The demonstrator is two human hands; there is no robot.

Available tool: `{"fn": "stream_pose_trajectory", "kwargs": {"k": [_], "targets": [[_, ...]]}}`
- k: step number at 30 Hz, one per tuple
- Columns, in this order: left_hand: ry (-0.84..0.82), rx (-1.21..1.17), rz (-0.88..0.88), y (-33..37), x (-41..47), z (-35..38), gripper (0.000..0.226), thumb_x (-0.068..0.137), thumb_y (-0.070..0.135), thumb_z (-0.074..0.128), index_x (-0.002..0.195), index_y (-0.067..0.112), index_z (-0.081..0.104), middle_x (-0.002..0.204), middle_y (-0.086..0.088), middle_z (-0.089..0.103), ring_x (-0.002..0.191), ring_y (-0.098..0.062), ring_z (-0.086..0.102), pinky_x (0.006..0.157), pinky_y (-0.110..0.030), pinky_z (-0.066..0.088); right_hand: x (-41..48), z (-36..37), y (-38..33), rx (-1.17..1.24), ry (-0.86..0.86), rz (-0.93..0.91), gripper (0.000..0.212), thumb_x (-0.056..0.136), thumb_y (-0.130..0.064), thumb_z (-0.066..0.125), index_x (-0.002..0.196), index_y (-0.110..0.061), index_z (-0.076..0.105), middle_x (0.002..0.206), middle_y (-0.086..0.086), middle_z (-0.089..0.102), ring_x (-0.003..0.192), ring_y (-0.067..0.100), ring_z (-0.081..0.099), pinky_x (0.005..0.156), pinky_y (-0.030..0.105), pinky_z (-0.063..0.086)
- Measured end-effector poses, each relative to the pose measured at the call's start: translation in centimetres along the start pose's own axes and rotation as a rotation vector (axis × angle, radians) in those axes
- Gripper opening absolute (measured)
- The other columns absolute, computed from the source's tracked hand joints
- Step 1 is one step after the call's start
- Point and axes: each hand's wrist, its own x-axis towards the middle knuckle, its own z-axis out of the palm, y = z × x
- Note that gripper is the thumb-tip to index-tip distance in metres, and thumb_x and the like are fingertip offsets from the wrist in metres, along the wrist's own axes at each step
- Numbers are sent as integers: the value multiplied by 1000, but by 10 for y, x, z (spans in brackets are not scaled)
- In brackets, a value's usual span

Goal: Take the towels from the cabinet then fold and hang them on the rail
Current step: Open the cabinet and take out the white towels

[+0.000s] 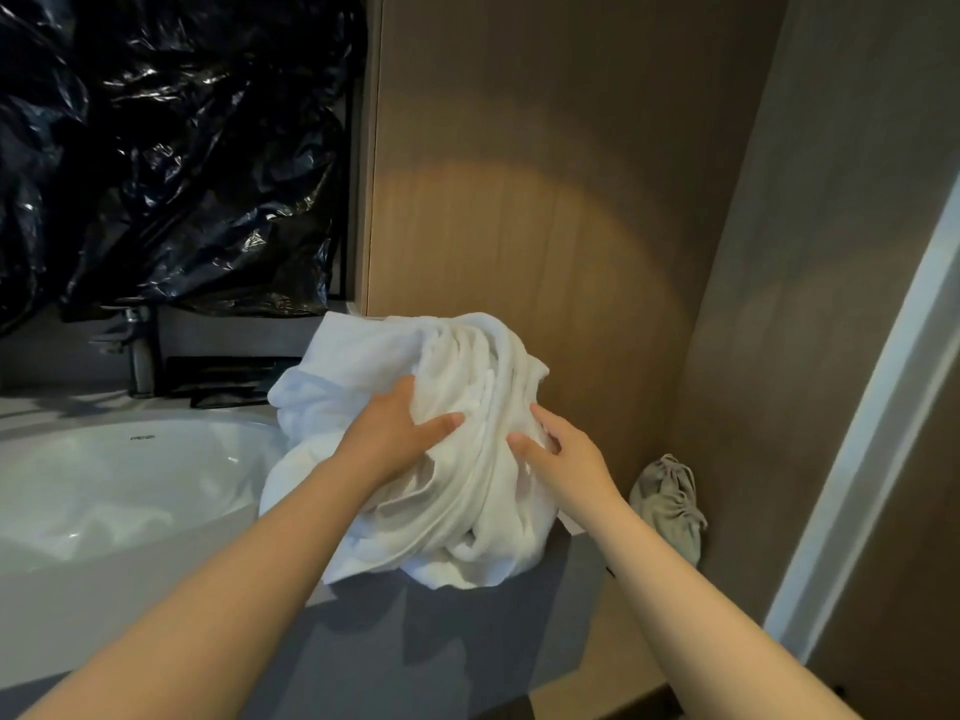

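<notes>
Towel (467, 366), white, bunched on grey counter (467, 646), centre frame, right of sink (130, 485).
Left hand (400, 428) grasps a fold, fingers dug in; right hand (566, 454) pinches folds just beside it.

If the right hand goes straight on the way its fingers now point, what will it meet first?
The white towel: the right hand touches its crumpled folds on the grey counter. Behind the towel stands the wooden wall panel, but how far behind is unclear.
</notes>
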Motion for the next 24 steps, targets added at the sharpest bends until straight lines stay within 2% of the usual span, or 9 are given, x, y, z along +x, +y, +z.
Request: {"fn": "stream_pose_trajectory", "kwargs": {"k": [2, 4, 7, 10, 14, 21, 24], "targets": [[75, 174, 47, 9, -13, 1, 73, 87, 56, 57, 143, 14, 35, 140, -9, 46, 122, -28, 48, 99, -40, 42, -19, -15, 10, -99, 34, -38, 58, 91, -51, 60, 144, -34, 45, 141, -15, 52, 129, 10, 50, 93, 21, 39], [155, 367, 153, 26, -31, 4, 71, 90, 54, 54, 143, 13, 32, 144, -12, 40, 125, -31, 44, 102, -40, 39, -37, -32, 20, -236, 72, -50, 58, 89, -52, 61, 143, -34, 45, 140, -16, 52, 127, 8, 50, 97, 24, 42], [151, 520, 368, 61, -57, 14, 63, 93, 54, 49, 143, 19, 34, 150, -5, 35, 130, -26, 41, 106, -39, 36, -61, -53, 31, -419, 126, -47, 52, 90, -48, 64, 138, -33, 51, 131, -12, 59, 115, 7, 56, 95, 26, 48], [84, 521, 498, 93, -76, 35, 50, 94, 48, 50, 134, 19, 47, 137, -2, 49, 119, -22, 48, 99, -35, 43, -87, -74, 43, -517, 160, -41, 38, 90, -42, 66, 126, -33, 60, 116, -13, 64, 103, 5, 58, 87, 25, 53], [-32, 545, 611, 121, -90, 78, 42, 93, 45, 51, 123, 15, 54, 124, -3, 54, 113, -22, 49, 94, -37, 44, -123, -111, 67, -684, 165, -1, 31, 90, -39, 65, 120, -32, 63, 109, -14, 64, 104, 8, 59, 88, 29, 51], [-237, 548, 675, 142, -106, 172, 34, 93, 44, 51, 115, 17, 54, 116, -4, 55, 106, -24, 53, 84, -34, 46, -184, -168, 120, -829, 136, 171, 32, 92, -40, 62, 123, -31, 60, 117, -11, 63, 106, 7, 59, 89, 28, 52], [-324, 537, 682, 148, -110, 217, 36, 93, 44, 52, 118, 19, 55, 116, -4, 57, 106, -24, 55, 84, -35, 47, -203, -185, 148, -855, 124, 242, 32, 93, -41, 60, 123, -31, 60, 116, -11, 63, 101, 7, 59, 86, 27, 52]]}}
